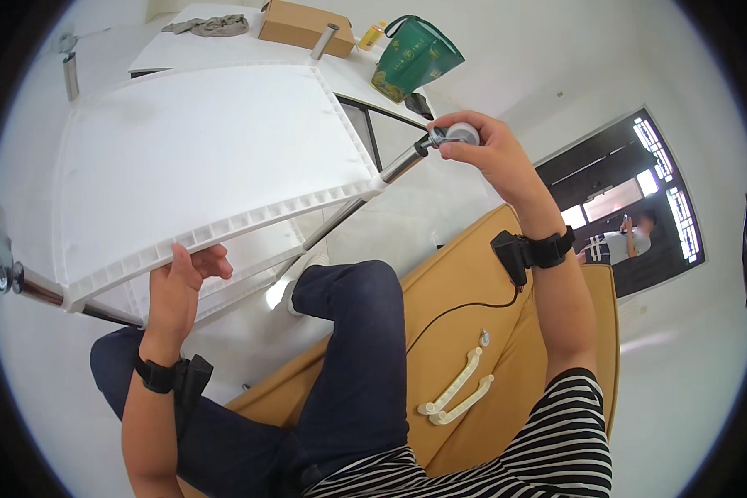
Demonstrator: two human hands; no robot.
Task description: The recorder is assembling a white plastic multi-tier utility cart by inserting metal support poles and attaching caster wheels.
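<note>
Open floor [440,199] lies below the right hand [481,149]; the white shelf panel [199,158] and metal pole [390,170] block passage leftward.

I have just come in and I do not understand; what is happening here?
A seated person is working on a white plastic shelf unit with metal legs. The left hand grips the near edge of the white panel. The right hand holds the round foot at the end of one metal leg. Two white handles lie on the tan seat.
</note>
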